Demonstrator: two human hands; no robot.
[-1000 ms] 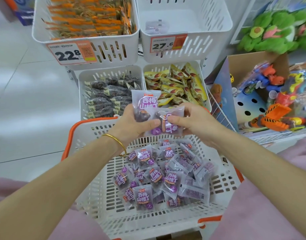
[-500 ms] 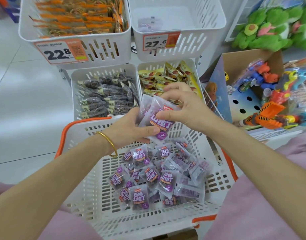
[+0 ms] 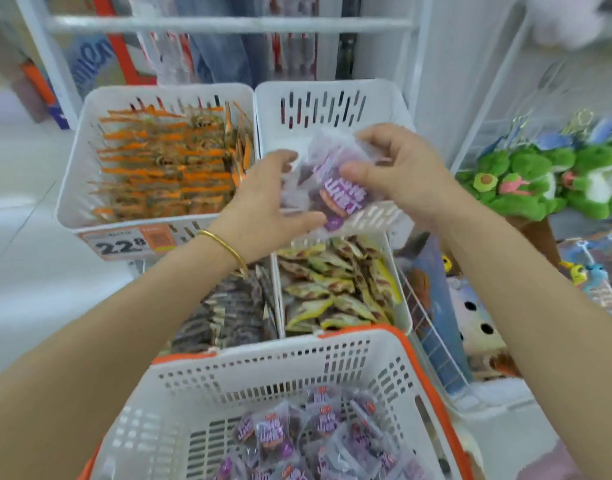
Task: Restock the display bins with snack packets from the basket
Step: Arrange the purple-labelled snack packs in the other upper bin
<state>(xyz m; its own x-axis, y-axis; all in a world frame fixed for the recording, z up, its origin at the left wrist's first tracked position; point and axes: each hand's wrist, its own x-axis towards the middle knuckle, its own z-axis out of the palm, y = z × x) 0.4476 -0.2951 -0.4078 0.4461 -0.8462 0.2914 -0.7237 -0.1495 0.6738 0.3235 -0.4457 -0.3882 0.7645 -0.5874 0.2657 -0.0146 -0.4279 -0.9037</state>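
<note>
Both hands hold a small bunch of clear purple-printed snack packets [image 3: 332, 188] over the front of the upper right white bin [image 3: 329, 98]. My left hand [image 3: 266, 206], with a gold bangle at the wrist, supports the packets from the left and below. My right hand [image 3: 398, 168] grips them from the right, thumb on top. The white basket with an orange rim [image 3: 263, 368] stands at the bottom, with several more purple packets [image 3: 311, 441] lying in it.
The upper left bin [image 3: 159, 161] is full of orange packets and carries a 22.8 price tag [image 3: 124, 242]. Lower bins hold dark packets [image 3: 225, 317] and yellow packets [image 3: 335, 289]. Green plush toys [image 3: 526, 181] and a wire rack [image 3: 432, 327] stand at the right.
Both hands rose with the packets from above the basket and lower bins up to the upper right bin. The view tilted upward, so the basket now sits lower in frame.
</note>
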